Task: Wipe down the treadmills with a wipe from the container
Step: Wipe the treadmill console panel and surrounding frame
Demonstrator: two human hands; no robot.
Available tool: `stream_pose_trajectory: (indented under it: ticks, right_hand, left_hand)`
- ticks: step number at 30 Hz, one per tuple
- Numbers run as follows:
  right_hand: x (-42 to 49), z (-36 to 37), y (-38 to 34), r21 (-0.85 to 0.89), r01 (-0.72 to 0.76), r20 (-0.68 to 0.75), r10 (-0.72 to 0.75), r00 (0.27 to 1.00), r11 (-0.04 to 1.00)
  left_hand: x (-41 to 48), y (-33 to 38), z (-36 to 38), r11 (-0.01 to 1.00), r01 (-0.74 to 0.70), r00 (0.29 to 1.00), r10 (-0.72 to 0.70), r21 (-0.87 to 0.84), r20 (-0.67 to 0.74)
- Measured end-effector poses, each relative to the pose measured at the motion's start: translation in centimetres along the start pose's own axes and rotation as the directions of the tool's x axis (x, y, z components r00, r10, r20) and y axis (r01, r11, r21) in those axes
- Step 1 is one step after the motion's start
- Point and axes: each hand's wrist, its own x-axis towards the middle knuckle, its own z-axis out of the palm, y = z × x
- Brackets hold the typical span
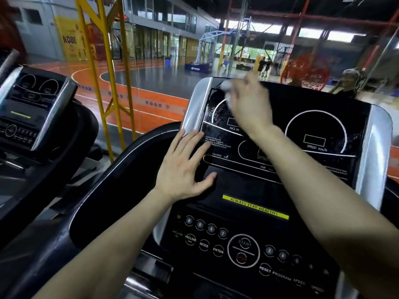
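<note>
**Desk:** What does the right hand have?

**Operator:** From my feed, the right hand (248,108) is at the upper left corner of the glossy black treadmill console (313,180). Its fingers bend over a crumpled white wipe (226,85) and hold it against the panel. The wipe shows just past the fingertips. The hand is blurred, so I cannot count fingers on it.

**Desk:** And the left?

**Operator:** The left hand (183,167) lies flat and wide open with its fingers spread. The palm rests on the console's left side and the fingertips touch the foot of the brushed silver side trim (195,104). It grips nothing.

**Desk:** Surfaces?

**Operator:** The panel is smooth and shiny, with white printed dial rings. It looks speckled and smeared around the incline dial beside the wipe. Lower down I see a matte yellow warning strip (255,207), and below that a round START button (244,250) among small round keys. A matching silver trim (375,158) closes the right edge.

**Desk:** Room to move?

**Operator:** The right half of the panel lies open between the right forearm and that trim. A thick black curved handrail (121,180) wraps the left edge, just beside the left wrist. A second treadmill's black console (30,104) stands well apart on the left. A yellow steel frame (108,93) stands between the two, with orange court floor (151,98) behind it.
</note>
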Motion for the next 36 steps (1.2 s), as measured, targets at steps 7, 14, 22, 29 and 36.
stream_pose_trajectory:
  ticks: [7, 14, 22, 29, 36]
  right_hand:
    - [-1.1, 0.0, 0.4, -0.011, 0.061, 0.022, -0.061, 0.998, 0.998]
    - [-6.5, 0.2, 1.2, 0.014, 0.437, 0.134, -0.435, 0.89, 0.899]
    - [-15.0, 1.4, -1.3, 0.019, 0.422, 0.199, -0.417, 0.887, 0.906]
    - [-19.0, 1.7, -2.9, 0.081, 0.019, 0.059, -0.024, 0.998, 0.997]
    - [-25.6, -2.5, 0.0, 0.044, -0.537, -0.286, 0.525, 0.801, 0.843]
  left_hand:
    - [0.0, -0.1, 0.0, 0.965, 0.257, 0.965, -0.254, 0.045, -0.066]
    - [-0.1, -0.3, 0.1, 0.945, 0.326, 0.945, -0.326, -0.025, 0.027]
    - [0.1, -0.2, -0.7, 0.931, 0.348, 0.938, -0.345, -0.112, 0.043]
    - [0.1, -0.4, -0.6, 0.923, 0.354, 0.935, -0.351, -0.151, 0.047]
    - [-2.3, -0.4, -1.5, 0.898, 0.358, 0.933, -0.332, -0.254, 0.14]
